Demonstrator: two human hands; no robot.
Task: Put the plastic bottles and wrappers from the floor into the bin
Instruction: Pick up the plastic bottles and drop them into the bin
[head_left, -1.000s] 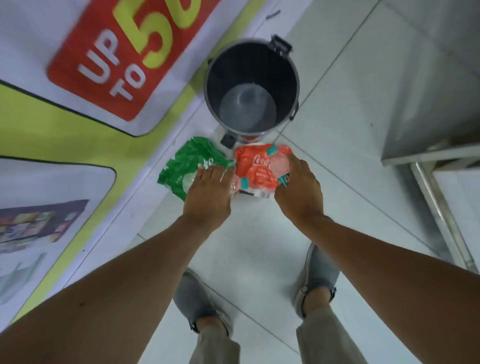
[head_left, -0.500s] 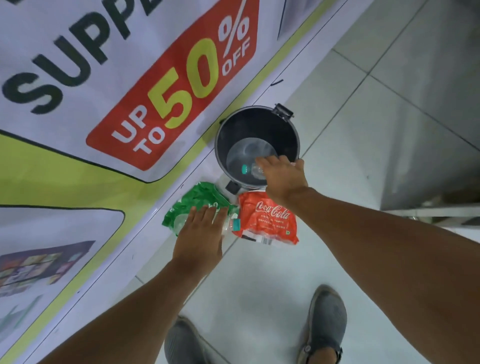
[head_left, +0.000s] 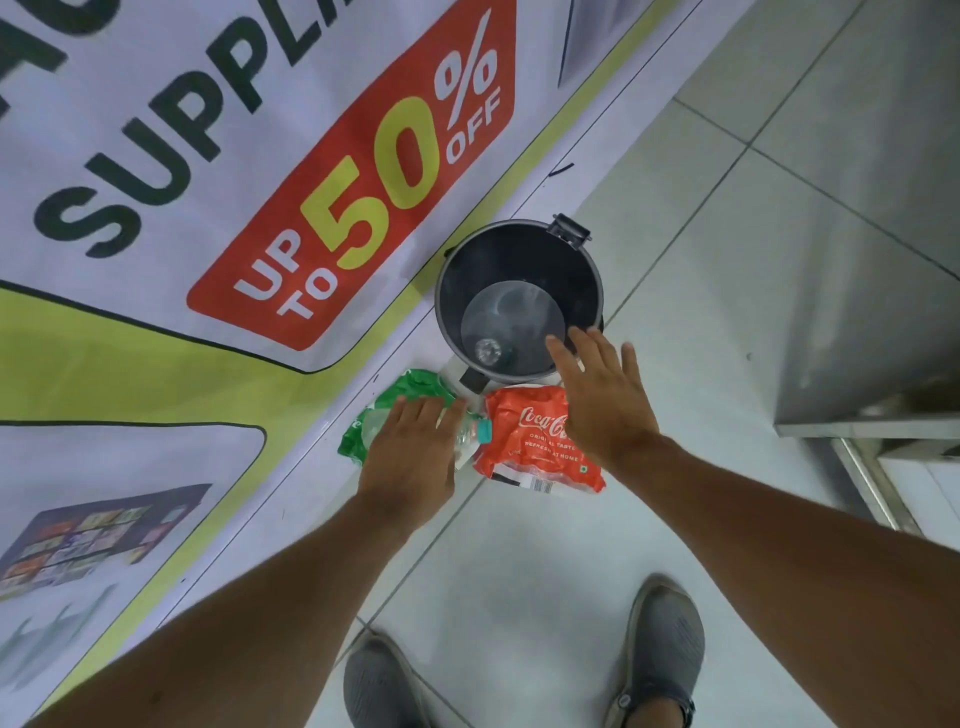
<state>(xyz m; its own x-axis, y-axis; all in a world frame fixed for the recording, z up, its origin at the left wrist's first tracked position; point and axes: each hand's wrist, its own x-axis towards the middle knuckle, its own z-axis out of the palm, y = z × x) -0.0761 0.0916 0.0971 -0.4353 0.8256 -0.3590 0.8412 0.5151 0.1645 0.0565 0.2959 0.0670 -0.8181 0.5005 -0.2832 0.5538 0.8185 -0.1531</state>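
A round dark bin (head_left: 452, 270) stands open on the tiled floor against the banner. A clear plastic bottle (head_left: 488, 352) lies inside it at the bottom. In front of the bin lie a green wrapper (head_left: 410, 387) and a red Coca-Cola wrapper (head_left: 530, 441). Between them lies a clear bottle with a teal cap (head_left: 475, 434). My left hand (head_left: 413, 452) rests over that bottle and the green wrapper; its grip is hidden. My right hand (head_left: 602, 400) hovers with fingers spread and nothing in it, between the bin's near rim and the red wrapper.
A large printed banner (head_left: 208, 182) runs along the left. A steel cabinet (head_left: 872, 260) with a metal leg stands at the right. My two grey shoes (head_left: 665, 639) stand on the tiles below the wrappers.
My right hand carried a bottle from the floor over the bin and let it go; the bottle now lies in the bin. The right hand has drawn back, open. My left hand stayed put.
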